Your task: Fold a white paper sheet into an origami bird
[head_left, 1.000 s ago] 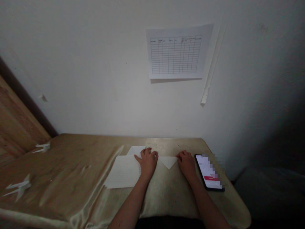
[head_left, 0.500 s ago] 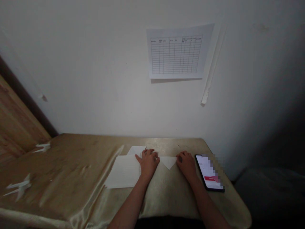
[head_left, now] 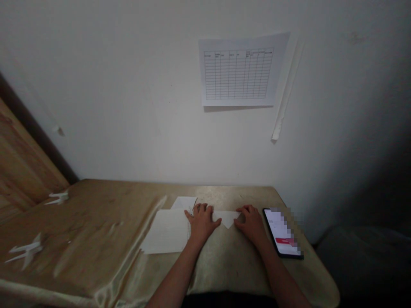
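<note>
A small piece of folded white paper (head_left: 227, 217) lies on the table, with a straight far edge and a point toward me. My left hand (head_left: 202, 220) holds its left corner, thumb and forefinger on either side of that corner and the other fingers spread over the edge of a paper pad (head_left: 168, 231). At the right corner, my right hand (head_left: 252, 222) has its forefinger on the far edge and its thumb on the near side. Both corners are partly hidden under my fingers.
A phone (head_left: 282, 235) with its screen lit lies right of my right hand. Two folded white paper shapes (head_left: 27, 251) rest at the far left. Another white sheet (head_left: 184, 202) shows behind the pad. A printed table sheet (head_left: 237, 72) hangs on the wall.
Both thumbs have moved inward and toward me along the paper's near sides, away from the forefingers. The folded paper stays in about the same place.
</note>
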Tool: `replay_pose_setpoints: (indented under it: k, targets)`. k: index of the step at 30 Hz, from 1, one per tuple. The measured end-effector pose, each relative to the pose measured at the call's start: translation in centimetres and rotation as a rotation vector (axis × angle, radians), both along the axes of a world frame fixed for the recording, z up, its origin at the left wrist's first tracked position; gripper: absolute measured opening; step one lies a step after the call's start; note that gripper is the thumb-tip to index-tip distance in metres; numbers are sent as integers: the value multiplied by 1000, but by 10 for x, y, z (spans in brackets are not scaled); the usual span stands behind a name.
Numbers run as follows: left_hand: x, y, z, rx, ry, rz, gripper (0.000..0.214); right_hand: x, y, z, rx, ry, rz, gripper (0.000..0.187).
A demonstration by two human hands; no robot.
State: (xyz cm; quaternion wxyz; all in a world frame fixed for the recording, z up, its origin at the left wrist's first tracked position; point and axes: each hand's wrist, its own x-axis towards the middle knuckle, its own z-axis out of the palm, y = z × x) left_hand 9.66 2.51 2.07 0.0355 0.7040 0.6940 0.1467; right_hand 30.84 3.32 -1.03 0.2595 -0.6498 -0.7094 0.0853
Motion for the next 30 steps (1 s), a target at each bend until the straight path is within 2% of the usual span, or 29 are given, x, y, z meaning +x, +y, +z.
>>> replay_pose_setpoints:
  k: [8,20,30]
  targets:
    - [5,-6,-3,-51,41,-3,74,-3,-5,0,-3,9,25,48]
    - [7,-7,-2,-136,58,-18,90,-9,-9,-3,2,-22,25,62]
    - [2,-4,-8,-80,31,-18,72,-9,-12,-1,-10,-37,59,71]
